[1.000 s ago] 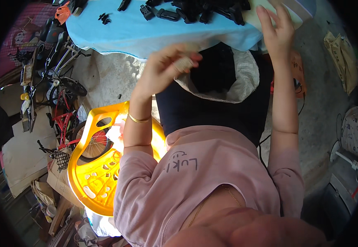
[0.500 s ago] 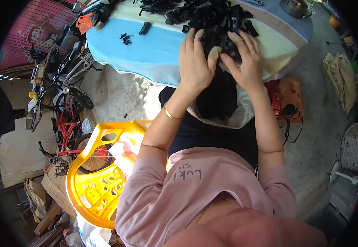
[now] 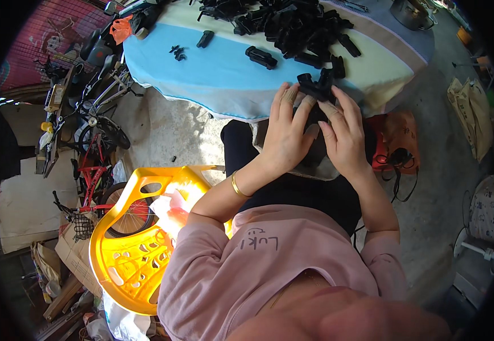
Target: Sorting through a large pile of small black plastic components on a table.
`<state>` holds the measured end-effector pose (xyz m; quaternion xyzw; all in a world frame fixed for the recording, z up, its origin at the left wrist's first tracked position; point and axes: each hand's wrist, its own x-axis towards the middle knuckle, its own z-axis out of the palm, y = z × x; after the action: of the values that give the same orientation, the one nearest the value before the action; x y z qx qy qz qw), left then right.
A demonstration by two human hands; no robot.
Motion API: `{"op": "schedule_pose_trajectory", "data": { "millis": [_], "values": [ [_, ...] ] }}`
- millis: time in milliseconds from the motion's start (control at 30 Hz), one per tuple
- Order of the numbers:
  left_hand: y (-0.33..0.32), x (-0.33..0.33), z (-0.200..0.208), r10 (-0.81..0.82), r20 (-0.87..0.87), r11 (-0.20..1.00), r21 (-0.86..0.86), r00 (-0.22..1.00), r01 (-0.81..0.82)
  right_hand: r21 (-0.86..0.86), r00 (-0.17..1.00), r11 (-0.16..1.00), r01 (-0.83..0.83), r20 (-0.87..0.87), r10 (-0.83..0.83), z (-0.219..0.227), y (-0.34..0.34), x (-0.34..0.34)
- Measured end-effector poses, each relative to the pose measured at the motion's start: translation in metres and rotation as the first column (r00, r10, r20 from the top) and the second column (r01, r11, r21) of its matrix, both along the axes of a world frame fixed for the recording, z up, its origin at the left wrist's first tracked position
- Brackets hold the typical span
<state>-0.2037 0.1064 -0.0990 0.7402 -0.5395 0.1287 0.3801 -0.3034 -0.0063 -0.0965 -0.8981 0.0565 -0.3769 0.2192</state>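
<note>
My left hand (image 3: 288,128) and my right hand (image 3: 343,133) are side by side at the table's near edge. Their fingers are stretched out and touch a few black plastic parts (image 3: 317,85) lying at that edge. Some fingertips look wrapped in pale covers. Below the hands, a light sack (image 3: 258,136) stands at my lap with its mouth open and a dark inside, partly hidden by my hands. Farther back lies a heap of black plastic parts (image 3: 298,28). One black part (image 3: 260,57) lies apart, left of the heap.
A striped cloth covers the table (image 3: 224,74). Farther left are another black part (image 3: 205,38) and several tiny black pieces (image 3: 177,52). A metal pot (image 3: 410,14) stands at the far right. Beside me are a yellow plastic chair (image 3: 127,250) and, on the right, an orange-red bag (image 3: 397,136).
Both hands have come back toward me from the heap to the table's edge, with some black parts at their fingertips. Parts they covered before now show on the cloth.
</note>
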Motion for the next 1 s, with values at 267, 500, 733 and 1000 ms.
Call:
{"op": "schedule_pose_trajectory", "data": {
  "millis": [267,500,733,1000],
  "values": [
    [0.017,0.027,0.018,-0.163,-0.311,0.946,0.221,0.936,0.238,0.014,0.977,0.997,-0.078,-0.197,0.079,-0.002,-0.004,-0.016],
    [-0.039,0.099,0.088,-0.277,-0.262,0.960,-0.049,0.925,0.274,-0.009,0.959,1.000,-0.008,0.283,0.010,0.046,-0.063,0.057],
    [-0.097,0.152,0.020,-0.014,-0.023,0.998,-0.057,1.000,0.013,0.012,0.997,0.998,0.065,-0.033,-0.064,0.018,-0.129,0.142],
    [-0.061,0.093,0.041,-0.034,0.106,0.982,-0.180,0.994,0.053,-0.051,0.992,0.998,0.023,0.124,-0.017,0.023,-0.082,0.102]
  ]
}}
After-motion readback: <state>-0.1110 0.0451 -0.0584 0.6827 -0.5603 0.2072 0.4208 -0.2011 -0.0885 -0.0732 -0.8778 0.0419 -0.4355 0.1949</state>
